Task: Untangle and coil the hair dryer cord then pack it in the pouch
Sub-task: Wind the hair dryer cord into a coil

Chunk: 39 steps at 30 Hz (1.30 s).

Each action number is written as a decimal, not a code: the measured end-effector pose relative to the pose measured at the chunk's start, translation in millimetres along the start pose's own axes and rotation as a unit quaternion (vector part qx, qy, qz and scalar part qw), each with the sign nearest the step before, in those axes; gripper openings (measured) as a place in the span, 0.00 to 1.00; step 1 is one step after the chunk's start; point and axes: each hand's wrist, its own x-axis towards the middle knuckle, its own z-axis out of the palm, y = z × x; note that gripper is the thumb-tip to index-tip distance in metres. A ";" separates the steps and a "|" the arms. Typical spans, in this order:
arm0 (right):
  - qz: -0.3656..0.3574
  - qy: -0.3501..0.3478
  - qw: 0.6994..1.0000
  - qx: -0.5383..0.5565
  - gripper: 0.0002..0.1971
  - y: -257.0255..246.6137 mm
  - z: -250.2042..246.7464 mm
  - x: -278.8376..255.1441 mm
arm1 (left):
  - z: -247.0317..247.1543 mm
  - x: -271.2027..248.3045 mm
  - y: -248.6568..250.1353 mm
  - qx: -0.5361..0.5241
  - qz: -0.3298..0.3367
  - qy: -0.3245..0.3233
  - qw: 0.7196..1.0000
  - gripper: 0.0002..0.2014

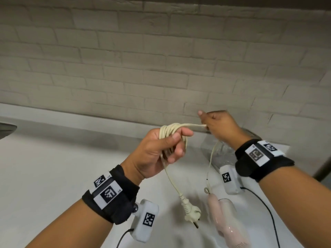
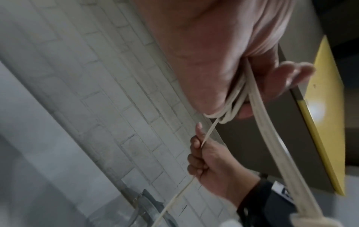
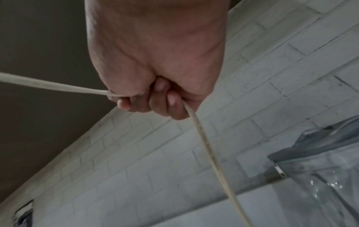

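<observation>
My left hand (image 1: 161, 149) is raised above the counter and grips several loops of the cream cord (image 1: 172, 131) wound round its fingers. The plug (image 1: 192, 213) dangles below it on a short tail. My right hand (image 1: 217, 126) holds the cord (image 3: 205, 142) in its fist, pulling a taut stretch from the coil. From that fist the cord drops to the pink hair dryer (image 1: 227, 222) lying on the counter at the bottom right. In the left wrist view the loops (image 2: 235, 101) cross my palm and the right hand (image 2: 209, 159) clasps the strand. The clear pouch (image 1: 220, 154) lies behind the right wrist.
A white counter (image 1: 62, 167) runs under both hands, backed by a pale brick wall (image 1: 161, 59). A dark curved object (image 1: 7, 129) pokes in at the left edge. Black cables (image 1: 268, 212) trail from the wrist cameras. A yellow-edged panel (image 2: 326, 107) shows in the left wrist view.
</observation>
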 end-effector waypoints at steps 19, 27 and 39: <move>0.029 -0.214 0.975 0.048 0.26 3.2 57.6 -112.5 | -46.5 35.5 22.0 -0.067 0.106 0.226 0.966 0.12; 0.003 -0.268 0.963 0.010 0.22 -23.6 9.8 -122.0 | -54.1 39.6 16.2 0.294 0.050 0.214 0.930 0.20; -0.016 -0.122 0.985 0.118 0.11 -24.0 -44.8 -77.1 | -15.8 19.8 -10.0 0.403 -0.135 0.002 0.905 0.37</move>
